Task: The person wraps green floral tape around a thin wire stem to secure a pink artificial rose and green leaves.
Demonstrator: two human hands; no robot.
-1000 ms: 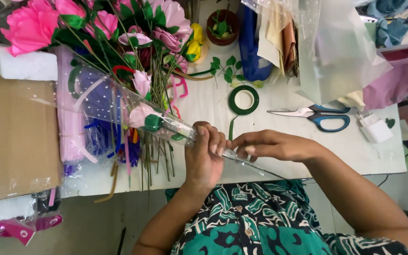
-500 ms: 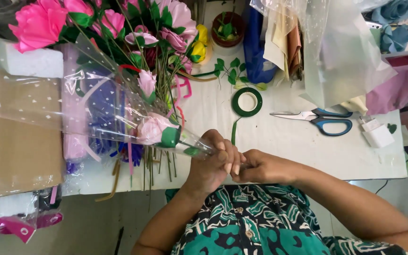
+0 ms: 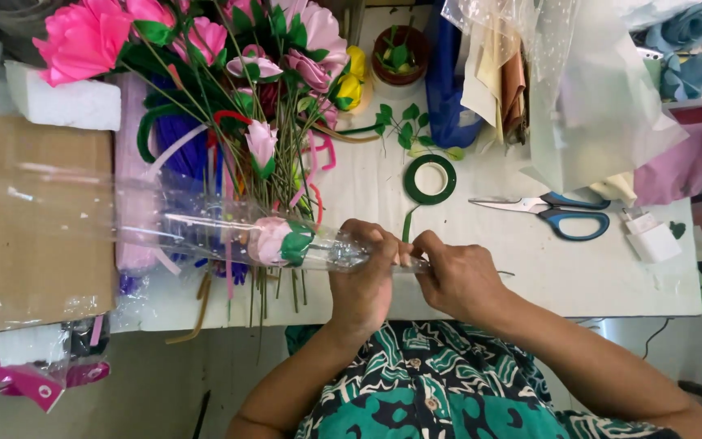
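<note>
Presently the wrapping step is in hand — the left hand point(image 3: 365, 280) and right hand point(image 3: 458, 276) have fingers clamped on the cellophane-sleeved pink flower point(image 3: 274, 241) above the tabletop point(image 3: 530, 276) — next, secure the narrow end.

Left hand point(image 3: 363, 276) and right hand point(image 3: 457, 272) grip a cellophane-wrapped pink rosebud point(image 3: 274, 240) above the white table point(image 3: 595, 276)

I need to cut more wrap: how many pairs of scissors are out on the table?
1: blue-handled scissors lie on the white table, right of the green tape roll. Others may be hidden under clutter.
</note>
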